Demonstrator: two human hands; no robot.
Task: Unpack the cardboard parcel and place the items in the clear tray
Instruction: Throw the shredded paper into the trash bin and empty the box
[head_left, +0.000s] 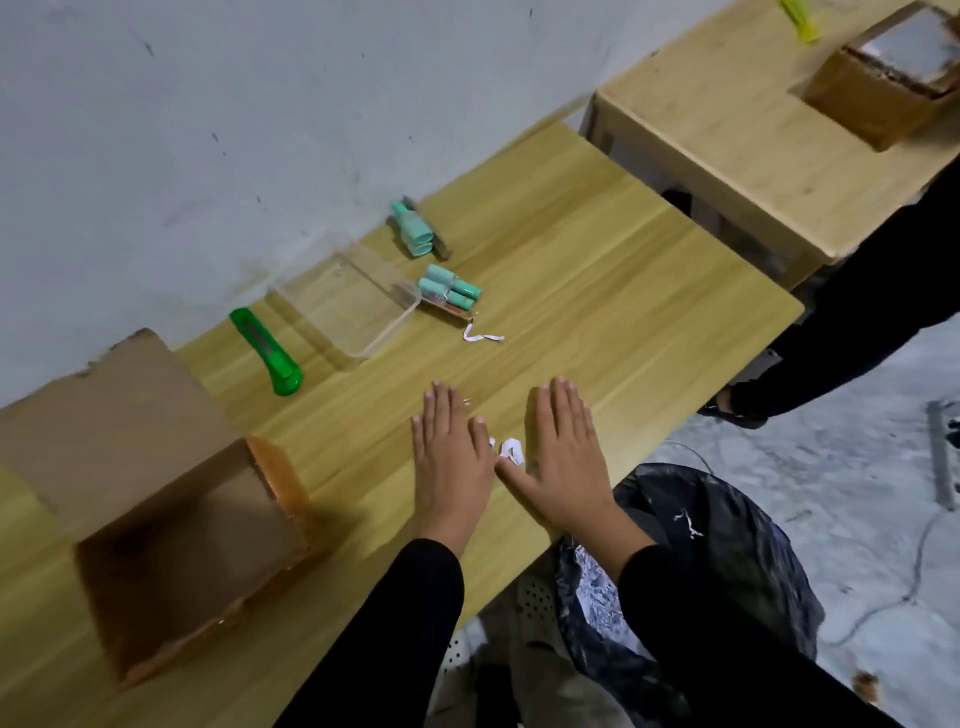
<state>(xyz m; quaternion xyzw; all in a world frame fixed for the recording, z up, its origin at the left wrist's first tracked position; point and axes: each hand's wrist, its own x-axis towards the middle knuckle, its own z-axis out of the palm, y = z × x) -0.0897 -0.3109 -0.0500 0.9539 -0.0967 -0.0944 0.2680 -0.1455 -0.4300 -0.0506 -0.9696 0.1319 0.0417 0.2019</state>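
- Hands: the left hand (451, 457) and right hand (563, 457) lie palm down, side by side on the counter (597, 270), on the near side of the tray (389, 332) and well apart from it.
- Fingers: on both hands they are straight and held together, flat on the wood, gripping nothing.
- Sleeves: both forearms are covered in black.
- Scrap (511, 449): a small white piece lies between the two thumbs, partly covered by the right hand.
- Tray: clear plastic, rectangular, set near the wall at an angle to the counter edge.
- Cutter (265, 353): green, lying flat just left of the tray, between the tray and the parcel (171, 499).
- Parcel: brown cardboard, left of the tray and nearer the camera, beyond the cutter. Its open side faces up toward the camera, with one flap raised on its far side. The interior is in shadow; its contents cannot be made out.
- Tubes (449, 291): one teal pack lies just beside the tray's right corner, outside it.
- Second pack (415, 234): more teal tubes lie right of the tray's far end, close to the wall.
- Strip (483, 338): a thin white curl lies right of the tray, near the first pack.
- Second box (883, 78): cardboard, on a separate counter far right of the tray.
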